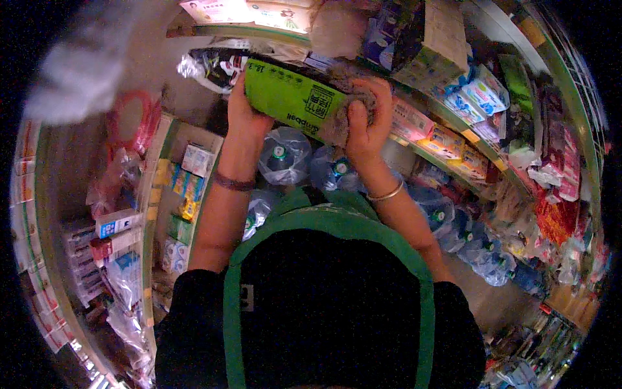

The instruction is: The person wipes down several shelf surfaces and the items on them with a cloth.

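Both my hands are raised in front of me at a long green pack [285, 91] with dark printing, which is tilted down to the right. My left hand [249, 117] grips its left end, with the fingers mostly hidden behind it. My right hand [370, 126] is closed round a crumpled grey cloth [364, 96], which lies against the pack's right end. A dark bag with clear plastic [214, 68] lies just past the left end of the pack.
Large water bottles wrapped in plastic [285, 155] stand below my hands, with more bottles [479, 253] in a row to the right. Shelves of boxes and packs [463, 133] curve along the right. A lower shelf [170, 139] holds cartons on the left. Pink hoops [133, 117] hang nearby.
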Demonstrator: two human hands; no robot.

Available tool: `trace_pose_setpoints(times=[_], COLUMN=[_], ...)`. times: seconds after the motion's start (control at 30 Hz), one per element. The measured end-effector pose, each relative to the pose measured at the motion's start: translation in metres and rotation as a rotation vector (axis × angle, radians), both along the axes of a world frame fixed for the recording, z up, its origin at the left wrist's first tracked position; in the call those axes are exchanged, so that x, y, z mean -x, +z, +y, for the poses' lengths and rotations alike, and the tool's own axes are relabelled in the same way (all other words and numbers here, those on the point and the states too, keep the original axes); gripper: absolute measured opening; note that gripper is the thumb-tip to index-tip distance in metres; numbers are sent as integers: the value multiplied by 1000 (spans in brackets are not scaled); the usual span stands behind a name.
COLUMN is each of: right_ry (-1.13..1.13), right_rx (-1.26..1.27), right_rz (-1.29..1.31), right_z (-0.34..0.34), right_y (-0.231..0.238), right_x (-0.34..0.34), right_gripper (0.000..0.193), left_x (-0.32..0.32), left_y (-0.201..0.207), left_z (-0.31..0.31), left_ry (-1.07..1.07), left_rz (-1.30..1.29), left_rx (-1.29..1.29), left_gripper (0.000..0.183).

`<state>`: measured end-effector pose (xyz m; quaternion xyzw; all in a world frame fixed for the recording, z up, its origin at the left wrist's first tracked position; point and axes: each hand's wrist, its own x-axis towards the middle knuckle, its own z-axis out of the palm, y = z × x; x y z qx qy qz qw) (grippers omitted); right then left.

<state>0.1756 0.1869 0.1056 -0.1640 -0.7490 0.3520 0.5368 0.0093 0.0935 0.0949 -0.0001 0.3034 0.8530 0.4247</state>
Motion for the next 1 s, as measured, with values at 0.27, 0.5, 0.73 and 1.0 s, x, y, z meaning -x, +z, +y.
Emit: trace_pose_setpoints(times=[0.27,0.5,0.73,1.0], right_ry=[56,308,-204,301], right_rx=[415,870,-640,-882], right_rz=[-90,238,76,-103], right_z=[20,38,20,-23], right_y=[29,12,60,37], right_x=[20,6,24,27], right_gripper=[34,51,37,32], left_x=[-22,-12,-77,-88], left_y=[2,-6,31,26], left_z=[-19,-27,-10,-33], left_ry=[100,63,-23,-280], left_rz=[150,-237,-174,-1152], left_rx=[252,-170,-51,-986], left_gripper=[36,39,41,34])
